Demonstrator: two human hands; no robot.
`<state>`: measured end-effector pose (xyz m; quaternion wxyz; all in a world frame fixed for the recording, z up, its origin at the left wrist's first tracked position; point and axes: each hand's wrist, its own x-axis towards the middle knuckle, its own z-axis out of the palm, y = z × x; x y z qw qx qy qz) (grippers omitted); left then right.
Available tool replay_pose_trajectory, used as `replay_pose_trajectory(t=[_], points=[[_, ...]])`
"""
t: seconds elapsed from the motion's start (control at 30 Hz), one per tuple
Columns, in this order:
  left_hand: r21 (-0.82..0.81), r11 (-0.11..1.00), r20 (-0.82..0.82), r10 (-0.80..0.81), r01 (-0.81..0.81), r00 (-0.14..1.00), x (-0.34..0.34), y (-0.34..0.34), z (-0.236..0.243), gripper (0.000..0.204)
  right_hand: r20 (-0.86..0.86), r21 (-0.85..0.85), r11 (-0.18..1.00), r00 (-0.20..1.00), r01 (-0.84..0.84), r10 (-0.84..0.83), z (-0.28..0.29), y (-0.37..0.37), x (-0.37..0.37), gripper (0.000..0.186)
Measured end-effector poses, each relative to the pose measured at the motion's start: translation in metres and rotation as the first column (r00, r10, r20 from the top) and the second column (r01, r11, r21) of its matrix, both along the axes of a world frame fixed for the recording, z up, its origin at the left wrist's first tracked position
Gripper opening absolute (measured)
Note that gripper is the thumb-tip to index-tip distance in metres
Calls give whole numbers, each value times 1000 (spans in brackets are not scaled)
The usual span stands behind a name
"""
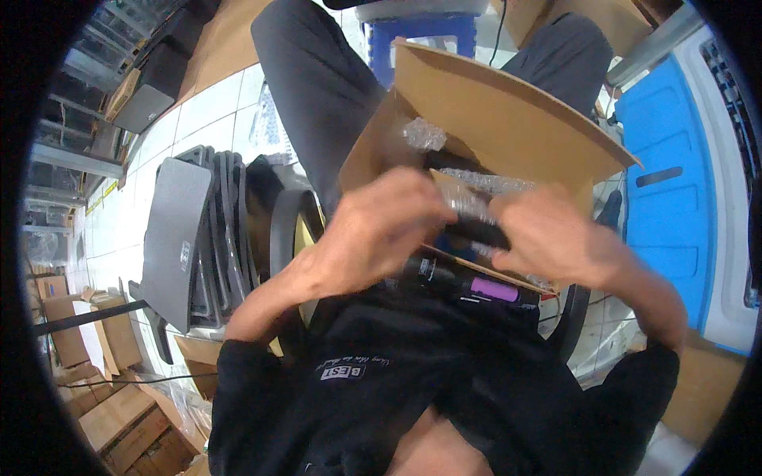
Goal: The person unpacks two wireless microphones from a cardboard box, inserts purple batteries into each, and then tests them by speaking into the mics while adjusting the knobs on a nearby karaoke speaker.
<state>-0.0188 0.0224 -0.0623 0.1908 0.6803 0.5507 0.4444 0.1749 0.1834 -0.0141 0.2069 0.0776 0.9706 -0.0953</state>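
Observation:
On my lap sits an open cardboard box (508, 111) with its far flap raised. Inside, my right hand (552, 234) grips a dark, long thing (480, 232) partly covered in clear bubble wrap (468, 198); its kind I cannot make out. Close by its left end, my left hand (385, 226) is curled with the fingers drawn together, blurred by motion; what they pinch is hidden. More bubble wrap (425, 135) lies in the far left corner of the box. The near side of the box is black with a purple patch (494, 289).
Grey folded panels (178, 238) lean in a stack at my left, beside a dark chair arm (287, 238). A blue and white bin (667, 174) stands at my right. Beyond the box is a blue stool (381, 47). Cardboard boxes (119, 412) fill the lower left.

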Motion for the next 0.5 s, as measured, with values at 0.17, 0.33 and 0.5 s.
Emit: replay_pose_trajectory(t=[0.17,0.33,0.5], points=[[299,918,107,240,-262,965,-18,13,29,30,-465,182,978,885,106,-9,62,13,11,38],[402,884,31,246,-237,969,-27,12,46,40,-596,307,937,801,169,51,95,19,6,37],[403,895,-56,231,-189,971,-22,11,47,38,-580,289,948,813,135,61,102,25,10,36]])
